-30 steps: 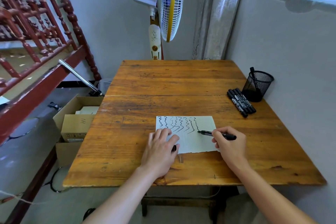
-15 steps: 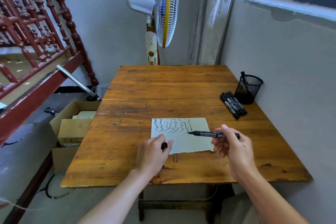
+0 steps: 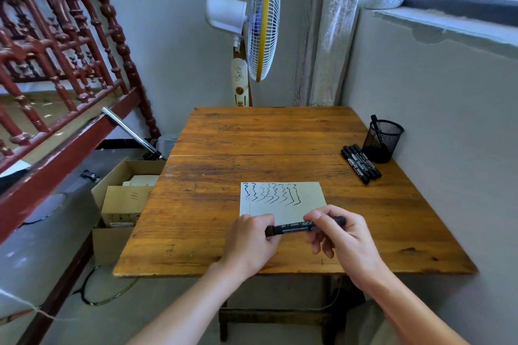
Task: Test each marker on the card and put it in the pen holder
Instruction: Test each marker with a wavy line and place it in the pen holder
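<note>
The marker (image 3: 294, 228) is held level over the card's (image 3: 283, 199) near edge. The right hand (image 3: 342, 238) has its fingers clamped on the barrel. The left hand (image 3: 252, 238) curls round the other end, probably seating the cap before the marker goes into the holder (image 3: 382, 140). That holder stands at the far right of the wooden worktop (image 3: 252, 134), by the wall, with spare markers (image 3: 361, 162) just beside it. A fan (image 3: 263, 22) stands behind, and a red bed frame (image 3: 56, 70) and an open box (image 3: 123, 199) are on the left.
</note>
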A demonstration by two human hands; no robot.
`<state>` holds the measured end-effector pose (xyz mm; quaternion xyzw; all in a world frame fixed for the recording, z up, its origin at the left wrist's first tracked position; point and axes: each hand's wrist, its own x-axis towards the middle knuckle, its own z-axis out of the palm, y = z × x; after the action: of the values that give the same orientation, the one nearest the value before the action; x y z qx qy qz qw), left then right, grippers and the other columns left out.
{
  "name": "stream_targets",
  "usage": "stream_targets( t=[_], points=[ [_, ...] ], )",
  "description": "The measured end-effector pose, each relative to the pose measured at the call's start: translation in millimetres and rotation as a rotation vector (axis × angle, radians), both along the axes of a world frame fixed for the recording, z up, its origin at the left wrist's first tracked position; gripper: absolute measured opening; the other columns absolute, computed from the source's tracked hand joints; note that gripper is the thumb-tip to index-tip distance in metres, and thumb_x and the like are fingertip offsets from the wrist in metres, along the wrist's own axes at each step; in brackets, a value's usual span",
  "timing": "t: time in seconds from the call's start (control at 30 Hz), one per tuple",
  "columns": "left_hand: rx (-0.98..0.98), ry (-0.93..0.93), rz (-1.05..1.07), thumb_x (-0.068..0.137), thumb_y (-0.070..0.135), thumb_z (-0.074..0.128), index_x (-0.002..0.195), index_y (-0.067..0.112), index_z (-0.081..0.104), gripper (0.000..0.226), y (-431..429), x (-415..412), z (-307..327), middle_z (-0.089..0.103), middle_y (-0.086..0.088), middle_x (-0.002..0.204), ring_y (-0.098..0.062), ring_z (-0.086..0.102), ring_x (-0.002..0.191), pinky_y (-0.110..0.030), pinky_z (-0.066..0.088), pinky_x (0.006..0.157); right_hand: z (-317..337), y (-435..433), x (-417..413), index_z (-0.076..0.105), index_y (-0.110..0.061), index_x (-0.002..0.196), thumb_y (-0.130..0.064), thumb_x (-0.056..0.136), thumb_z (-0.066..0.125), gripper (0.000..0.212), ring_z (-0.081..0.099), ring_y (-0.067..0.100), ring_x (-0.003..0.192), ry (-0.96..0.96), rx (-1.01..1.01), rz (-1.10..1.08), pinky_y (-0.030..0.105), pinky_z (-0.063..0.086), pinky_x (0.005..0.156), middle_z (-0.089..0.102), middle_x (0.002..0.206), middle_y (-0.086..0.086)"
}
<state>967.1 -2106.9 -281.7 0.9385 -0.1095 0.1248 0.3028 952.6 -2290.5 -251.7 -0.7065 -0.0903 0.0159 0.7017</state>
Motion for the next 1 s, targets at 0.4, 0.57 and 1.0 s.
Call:
stream_targets(
  t=[0.4,0.57,1.0],
  points=[
    [0.278,-0.148,-0.057,0.072,0.009,0.066,0.064,0.012,0.057,0.012,-22,-1,18,0.07,-0.009,0.065,-0.026,0.058,0.049,-0.023,0.033,0.041,-8,-9,1,0.074,-0.004,0.085,-0.02,0.091,0.061,0.021,0.039,0.014,0.044,0.248,0.178,-0.061,0.025,0.026,0.043,0.059,0.058,0.011],
    [0.333,-0.111,-0.089,0.085,0.014,0.058,0.08,0.009,0.061,0.008,-36,5,20,0.072,-0.011,0.088,-0.028,0.063,0.068,-0.026,0.037,0.054,-18,-19,7,0.072,-0.002,0.091,-0.019,0.091,0.061,0.02,0.037,0.011,0.044,0.38,0.238,-0.056,0.024,0.027,0.042,0.056,0.058,0.008],
    [0.116,0.075,-0.043,0.082,0.04,0.061,0.096,0.025,0.049,0.024,-32,48,-6,0.047,0.011,0.082,-0.009,0.048,0.078,-0.022,0.039,0.063,21,-94,100,0.068,-0.007,0.09,-0.022,0.092,0.061,0.016,0.05,0.011,0.054,0.166,-0.035,-0.504,0.022,0.038,0.05,0.061,0.067,0.001]
  ],
)
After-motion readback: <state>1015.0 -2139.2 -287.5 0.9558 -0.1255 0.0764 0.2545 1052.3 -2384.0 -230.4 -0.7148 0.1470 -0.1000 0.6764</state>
